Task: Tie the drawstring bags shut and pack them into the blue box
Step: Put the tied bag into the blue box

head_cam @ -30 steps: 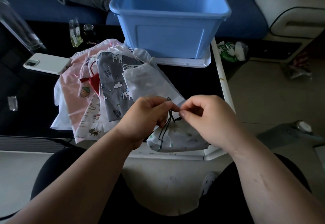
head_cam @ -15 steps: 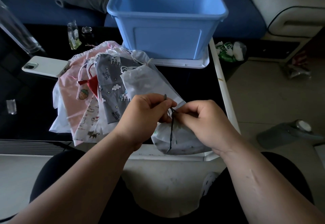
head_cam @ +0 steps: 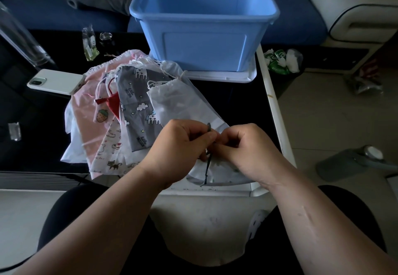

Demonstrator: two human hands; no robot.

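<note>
The white bag [head_cam: 217, 174] lies at the near edge of the tabletop [head_cam: 241, 106], with its gathered neck hidden between the two hands and its rounded bottom towards the person; its dark drawstring [head_cam: 207, 168] runs down the pale cloth as one twisted strand, and a short end sticks up above the knuckles. The left hand [head_cam: 183, 145] holds that end in a pinching grip between thumb and forefinger; the right hand [head_cam: 247, 147] is curled close against it, its grip apparently on the cord at the neck (the fingertips are tucked out of sight). The step looks to be the knotting of this bag, not yet finished; the next move calls for drawing the ends apart so the knot seats against the puckered mouth, then lifting the bag across to the blue box [head_cam: 204, 54], which stands on a white lid [head_cam: 224, 76] at the far side and shows no bag in the part of its inside that can be seen. The bag looks thin, soft and limp; it should crumple easily. Just left of the hands a pile of bags [head_cam: 103, 123] fans out flat, with a grey unicorn bag [head_cam: 137, 100] on top; most of the task seems to remain. A phone [head_cam: 56, 81] lies beyond the pile.
</note>
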